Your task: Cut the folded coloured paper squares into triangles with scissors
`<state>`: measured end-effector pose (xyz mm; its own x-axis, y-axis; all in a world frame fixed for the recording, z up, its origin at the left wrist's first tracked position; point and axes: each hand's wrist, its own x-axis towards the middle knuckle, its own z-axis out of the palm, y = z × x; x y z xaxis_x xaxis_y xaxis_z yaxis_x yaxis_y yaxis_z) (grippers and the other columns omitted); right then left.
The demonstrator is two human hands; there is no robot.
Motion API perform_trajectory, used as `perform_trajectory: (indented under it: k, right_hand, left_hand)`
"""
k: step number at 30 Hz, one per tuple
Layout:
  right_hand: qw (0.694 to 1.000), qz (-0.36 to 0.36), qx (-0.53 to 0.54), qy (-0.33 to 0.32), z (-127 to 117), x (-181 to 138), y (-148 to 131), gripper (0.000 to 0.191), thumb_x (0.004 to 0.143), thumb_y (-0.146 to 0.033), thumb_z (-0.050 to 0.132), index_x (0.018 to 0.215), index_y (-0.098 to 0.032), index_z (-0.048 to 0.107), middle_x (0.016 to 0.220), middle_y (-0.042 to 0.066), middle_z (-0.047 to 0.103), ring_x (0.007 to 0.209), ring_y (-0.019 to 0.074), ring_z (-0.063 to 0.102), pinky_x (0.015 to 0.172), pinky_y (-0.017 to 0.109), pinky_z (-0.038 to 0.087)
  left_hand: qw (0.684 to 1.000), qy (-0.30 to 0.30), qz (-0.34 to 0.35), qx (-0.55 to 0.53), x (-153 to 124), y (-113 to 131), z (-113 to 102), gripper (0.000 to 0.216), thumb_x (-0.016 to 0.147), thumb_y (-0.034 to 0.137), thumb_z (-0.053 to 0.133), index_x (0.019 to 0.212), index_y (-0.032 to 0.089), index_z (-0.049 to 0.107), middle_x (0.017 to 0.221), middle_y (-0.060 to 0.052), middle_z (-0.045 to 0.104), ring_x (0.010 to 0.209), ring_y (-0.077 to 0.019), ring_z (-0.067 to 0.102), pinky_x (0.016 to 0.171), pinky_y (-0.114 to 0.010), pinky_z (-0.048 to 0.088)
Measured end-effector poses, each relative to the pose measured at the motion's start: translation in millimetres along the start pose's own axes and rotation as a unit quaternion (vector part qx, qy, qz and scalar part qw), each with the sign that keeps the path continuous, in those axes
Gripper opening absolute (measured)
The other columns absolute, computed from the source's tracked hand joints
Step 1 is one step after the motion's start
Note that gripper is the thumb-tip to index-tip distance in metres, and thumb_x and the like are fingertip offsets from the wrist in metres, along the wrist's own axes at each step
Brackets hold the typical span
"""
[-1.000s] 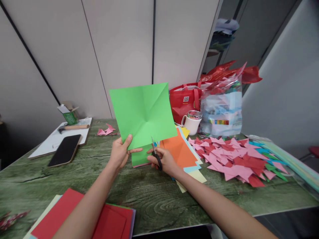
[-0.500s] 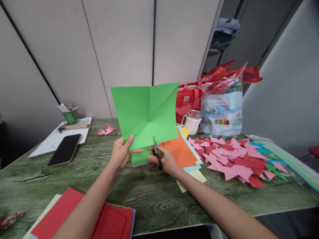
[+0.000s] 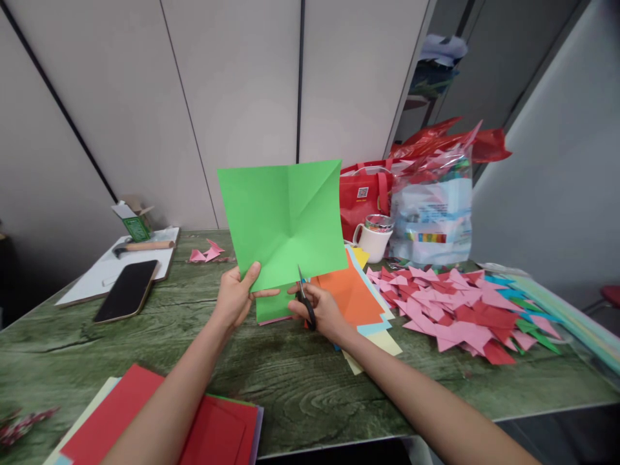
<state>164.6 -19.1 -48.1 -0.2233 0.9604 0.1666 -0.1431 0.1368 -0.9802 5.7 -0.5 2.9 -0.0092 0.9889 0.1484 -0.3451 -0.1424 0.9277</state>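
Note:
A green sheet of paper (image 3: 271, 219) with crossing creases is held up in front of me. My left hand (image 3: 238, 294) pinches its lower left edge, thumb on the near face and index finger stretched below it. In my right hand (image 3: 320, 310) is a pair of scissors (image 3: 306, 303) with dark handles. Their blade points upward and overlaps the sheet's bottom edge near the middle. Another piece of green paper (image 3: 271, 310) lies on the table beneath. Close by my right hand are orange sheets (image 3: 353, 294) in a fanned pile.
On the right lies a heap of pink and red paper cutouts (image 3: 450, 307). Behind it stand a white mug (image 3: 374, 239), a red bag (image 3: 358, 200) and a filled plastic bag (image 3: 431, 213). To the left are a phone (image 3: 128, 290) and a hammer (image 3: 145, 246). Red paper (image 3: 217, 426) lies in front.
The green sheet's upper right corner has shifted slightly left. Both hands and the scissors stay almost in the same place.

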Motion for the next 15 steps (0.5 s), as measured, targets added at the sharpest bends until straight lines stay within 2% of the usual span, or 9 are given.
perform_trajectory:
  k: [15]
  right_hand:
    - [1.000,-0.001,-0.006,0.012,1.6,-1.6,-2.9,0.039,0.057,-0.043,0.067,0.079,-0.015,0.051,0.048,-0.006,0.049,0.041,0.0079,0.047,0.040,0.020,0.035]
  left_hand:
    - [1.000,0.003,0.002,-0.006,-0.4,1.1,0.5,0.030,0.060,0.030,0.070,0.082,0.011,0.063,0.088,-0.006,0.066,0.071,-0.0186,0.061,0.054,-0.036,0.058]
